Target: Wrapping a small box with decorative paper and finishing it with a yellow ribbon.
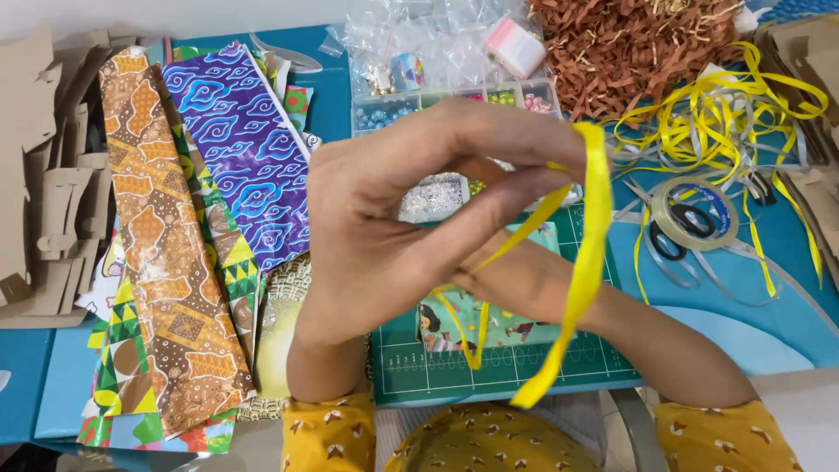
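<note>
ITEM 1 – yellow ribbon (587, 262): satin strip, held up over the green cutting mat (594, 367). Runs from the fingertips down to a free end near the mat's front edge; a 2nd, thinner run loops back under the hands toward the small printed gift box (502, 328).

ITEM 2 – left hand (384, 236): raised, thumb and forefinger pinched shut on the ribbon at top right, other fingers curled.

ITEM 3 – right hand (524, 280): mostly hidden behind the left; appears to grasp the lower ribbon run, but exact finger contact can't be told.

ITEM 4 – surroundings: 2 long patterned paper sheets, purple wrapping sheet (245, 157) and brown batik sheet (166, 253), lie left of the mat; bead organiser tray (454, 100) behind the hands; tape roll (695, 214) with scissors and loose yellow ribbon tangle (717, 122) to the right; brown paper shred (629, 44) at back; cardboard cut-outs (44, 201) far left.

RISKS (judgement):
- Pinch is at the very tips; slick satin may slip out and the loop would collapse.
- Strip looks twisted along its hanging part; pulled tight, it could crease or set w/ the dull side out.
- Free end hangs near the mat edge and could snag on the box.
- Bead tray sits just behind the knuckles; a wide sweep could knock it and spill beads.
</note>
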